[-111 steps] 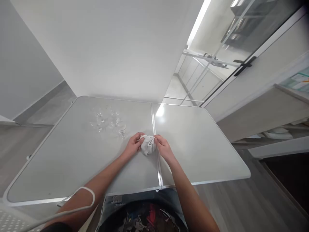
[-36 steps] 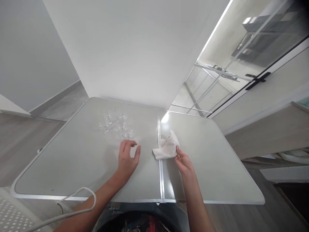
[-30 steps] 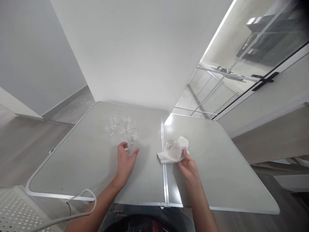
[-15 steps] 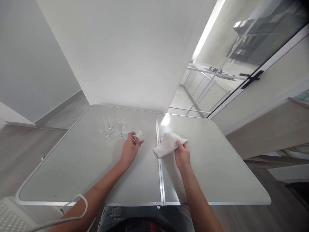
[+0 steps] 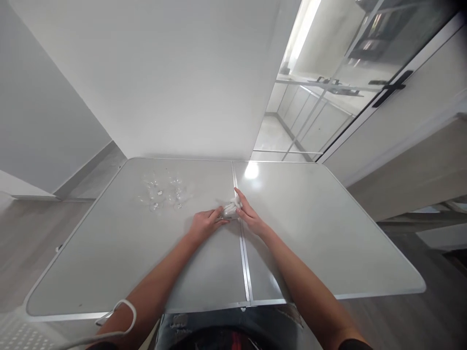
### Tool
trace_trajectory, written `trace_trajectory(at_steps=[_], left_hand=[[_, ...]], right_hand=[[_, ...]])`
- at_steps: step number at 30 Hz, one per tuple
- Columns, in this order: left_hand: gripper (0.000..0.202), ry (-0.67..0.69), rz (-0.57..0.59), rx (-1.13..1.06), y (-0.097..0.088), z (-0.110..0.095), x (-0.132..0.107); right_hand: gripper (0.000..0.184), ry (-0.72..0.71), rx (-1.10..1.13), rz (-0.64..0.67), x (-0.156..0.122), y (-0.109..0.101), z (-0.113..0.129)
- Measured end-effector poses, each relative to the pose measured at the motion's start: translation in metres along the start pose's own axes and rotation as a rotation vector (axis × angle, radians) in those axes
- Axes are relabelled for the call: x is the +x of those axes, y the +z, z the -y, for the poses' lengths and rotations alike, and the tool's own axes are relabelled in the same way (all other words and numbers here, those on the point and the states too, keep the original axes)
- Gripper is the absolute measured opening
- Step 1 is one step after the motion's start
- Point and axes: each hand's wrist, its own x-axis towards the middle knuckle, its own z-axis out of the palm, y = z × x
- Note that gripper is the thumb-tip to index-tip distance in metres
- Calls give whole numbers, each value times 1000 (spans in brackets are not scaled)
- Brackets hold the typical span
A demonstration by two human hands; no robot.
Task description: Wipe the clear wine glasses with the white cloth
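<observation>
A clear glass (image 5: 226, 212) is lying tilted on its side between the person's hands, just left of the table's central seam; whether it is touching the tabletop is not showing. A white cloth (image 5: 237, 201) is bunching at its right end, the two blurring together, so how deep the cloth is reaching is impossible to tell.

The left hand (image 5: 205, 226) is closing around the glass's left end, thumb above and fingers below. The right hand (image 5: 252, 218) is holding the cloth against the other end, its fingers extending and its thumb bending inward, leaving a partly open grasp.

The glass is probably being light, stiff and brittle, with a smooth wall inviting slips; a gentle, even hold around the thicker part is seeming safest, with little pressure on the rim or any thin stem. The cloth is looking soft and limp, giving grip wherever it is being pinched.

More clear glasses (image 5: 159, 193) are standing close together to the left, their outlines fading into the pale table (image 5: 310, 228). Its top is looking hard and smooth, and a metal seam (image 5: 245, 257) is running across it. A white cable (image 5: 133, 317) is looping over the left forearm. Beyond, a white wall (image 5: 189, 87) is rising behind the table, and a glazed door (image 5: 365, 104) is standing to the right.
</observation>
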Motion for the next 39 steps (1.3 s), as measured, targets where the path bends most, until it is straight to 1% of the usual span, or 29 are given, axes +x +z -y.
trace_trajectory(at_steps=[3, 6, 8, 9, 12, 14, 17, 19, 23, 25, 28, 31, 33, 34, 36, 38, 39], left_hand=[[50, -89, -20, -132, 4, -9, -2], [51, -214, -19, -289, 10, -16, -3], [51, -245, -31, -325, 14, -17, -3], [51, -230, -40, -317, 16, -16, -3], [50, -127, -51, -228, 19, -13, -3], [50, -83, -52, -166, 20, -11, -4], [50, -65, -77, -74, 21, -9, -5], [50, -52, -95, -18, 21, -8, -5], [51, -26, -120, 70, 23, -6, -5], [49, -15, -138, 96, 23, -5, -5], [48, 22, -159, 105, 23, -3, -4], [49, 95, -163, 112, 24, 0, -3], [50, 162, -175, 123, 25, 3, -3], [51, 195, -190, 134, 26, 4, -3], [52, 245, -228, 170, 27, 6, -3], [52, 270, -256, 207, 27, 8, -3], [52, 275, -263, 219, 26, 8, -3]], right_hand=[[78, -159, -124, 53, -3, -7, 0], [77, -172, -174, 93, -3, -15, -4], [71, -177, -187, 81, -3, -20, -8], [68, -181, -190, 65, -3, -22, -8], [60, -185, -160, -4, -5, -21, -6], [60, -191, -87, -48, -7, -18, 0], [63, -233, -33, -88, -8, -15, 7], [63, -262, -114, -60, -7, -15, 10], [59, -288, -396, 69, -3, -16, 7], [57, -304, -439, 99, -1, -16, 6], [56, -306, -351, 94, -1, -18, 7], [57, -282, -199, -15, -1, -25, 7], [55, -283, -176, -53, -1, -31, 4], [55, -293, -204, -28, 0, -32, 2], [57, -330, -305, 86, 2, -33, -2], [62, -379, -390, 192, 4, -31, -6], [63, -400, -414, 220, 5, -30, -7]])
